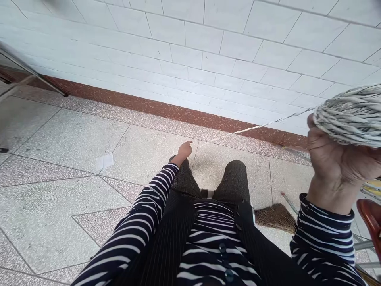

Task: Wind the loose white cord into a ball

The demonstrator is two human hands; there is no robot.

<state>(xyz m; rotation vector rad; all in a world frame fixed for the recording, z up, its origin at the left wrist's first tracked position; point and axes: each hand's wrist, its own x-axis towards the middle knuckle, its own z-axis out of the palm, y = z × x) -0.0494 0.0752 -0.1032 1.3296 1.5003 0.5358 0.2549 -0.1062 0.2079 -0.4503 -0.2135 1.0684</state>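
My right hand point(333, 163) is raised at the right edge and grips a ball of grey-white twisted cord point(348, 115). One strand of the cord point(253, 128) runs from the ball down and left to my left hand point(184, 150). The left hand is stretched out low over my left knee, fingers closed around the strand's end. Both sleeves are dark with white stripes. My knees in dark trousers show below.
A speckled tiled floor point(74, 139) meets a white tiled wall point(208, 51) with a red-brown skirting point(149, 106). A straw broom point(275, 217) lies by my right leg. A red chair seat point(372, 226) is at the right edge, metal legs point(32, 73) at the far left.
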